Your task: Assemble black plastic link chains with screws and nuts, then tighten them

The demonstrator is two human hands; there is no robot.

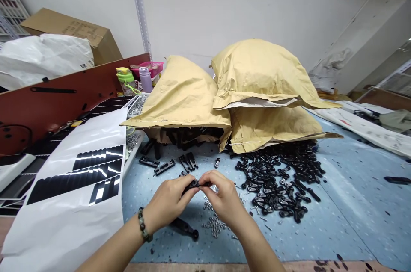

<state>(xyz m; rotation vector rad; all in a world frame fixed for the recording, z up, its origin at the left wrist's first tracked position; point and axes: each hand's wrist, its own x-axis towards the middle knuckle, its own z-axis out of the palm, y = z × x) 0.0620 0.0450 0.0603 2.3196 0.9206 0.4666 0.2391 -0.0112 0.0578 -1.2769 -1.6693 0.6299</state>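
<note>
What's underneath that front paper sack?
The front sack lifts at its lower edge, showing black plastic parts beneath it; whatever lies farther under is covered and cannot be seen.

Bright, even light leaves soft shadows under the left hand [168, 201] and right hand [224, 203]; glare streaks the glossy plastic sheet [73, 216] beside them, and wide-angle distortion bends the picture's edges.

The left hand [168, 201] and right hand [224, 199] cover most of the small black plastic part [192, 185], so its shape stays hidden. The metal bits [213, 223] are too small to tell nuts from washers, and the black pieces [183, 137] under the kraft paper sack [180, 96] sit in shadow. The bottom edge cuts off the left forearm [109, 248] and right forearm [260, 248] – neither shows in full.
</note>
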